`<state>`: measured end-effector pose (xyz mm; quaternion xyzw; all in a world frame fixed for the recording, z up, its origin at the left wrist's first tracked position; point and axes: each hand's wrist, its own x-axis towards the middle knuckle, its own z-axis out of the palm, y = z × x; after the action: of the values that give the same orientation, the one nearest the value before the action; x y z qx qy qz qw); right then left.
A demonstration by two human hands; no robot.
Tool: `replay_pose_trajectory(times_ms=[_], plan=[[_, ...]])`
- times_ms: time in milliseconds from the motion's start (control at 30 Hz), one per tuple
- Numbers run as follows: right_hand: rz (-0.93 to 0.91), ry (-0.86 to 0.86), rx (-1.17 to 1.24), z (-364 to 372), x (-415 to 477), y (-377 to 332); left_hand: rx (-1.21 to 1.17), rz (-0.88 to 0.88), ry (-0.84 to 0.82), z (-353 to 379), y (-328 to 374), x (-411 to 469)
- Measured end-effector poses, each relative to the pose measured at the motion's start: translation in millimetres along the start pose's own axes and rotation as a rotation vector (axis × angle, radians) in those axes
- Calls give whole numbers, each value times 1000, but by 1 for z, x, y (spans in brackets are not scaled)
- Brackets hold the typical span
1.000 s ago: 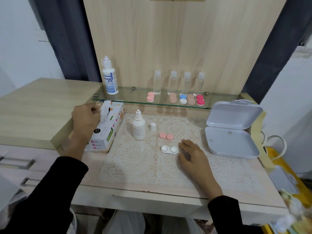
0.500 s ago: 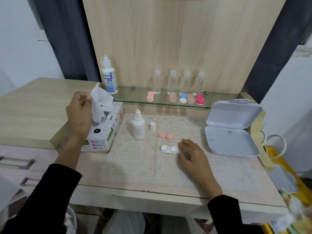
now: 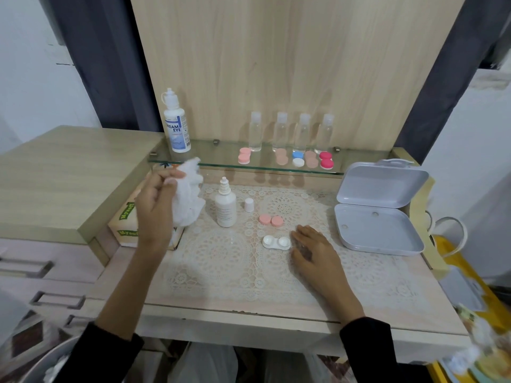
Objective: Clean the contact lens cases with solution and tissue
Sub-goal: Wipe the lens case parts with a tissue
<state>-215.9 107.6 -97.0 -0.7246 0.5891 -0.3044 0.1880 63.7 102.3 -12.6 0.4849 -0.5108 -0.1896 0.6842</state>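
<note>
Fingers (image 3: 172, 174) of the left hand (image 3: 154, 208) pinch a tissue (image 3: 189, 201), now pulled free of its box (image 3: 124, 219)
Wiping can start: the uncapped solution bottle (image 3: 225, 208) stands on the bench (image 3: 249, 308), the white lens case (image 3: 276, 242) lies open just beside the flat, relaxed right hand (image 3: 312, 251)

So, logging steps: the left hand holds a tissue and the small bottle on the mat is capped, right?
No: the head view shows the small solution bottle uncapped, its white cap standing beside it; the left hand does hold the tissue.
</note>
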Motion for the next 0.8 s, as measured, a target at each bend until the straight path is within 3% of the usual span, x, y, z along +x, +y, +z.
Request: replay_pose_trajectory(times_ms=[133, 267, 567, 733, 800], plan=[[-10, 2, -10, 0, 0, 0, 13, -13, -344, 16, 4, -37], [-2, -9, 5, -1, -1, -1, 216, 137, -582, 30, -13, -49], [4, -11, 7, -1, -2, -1, 320, 140, -479, 50, -27, -53], [2, -7, 4, -1, -2, -1, 356, -32, -439, 60, -28, -57], [5, 1, 13, 0, -2, -2, 368, -5, -418, 63, -29, -58]])
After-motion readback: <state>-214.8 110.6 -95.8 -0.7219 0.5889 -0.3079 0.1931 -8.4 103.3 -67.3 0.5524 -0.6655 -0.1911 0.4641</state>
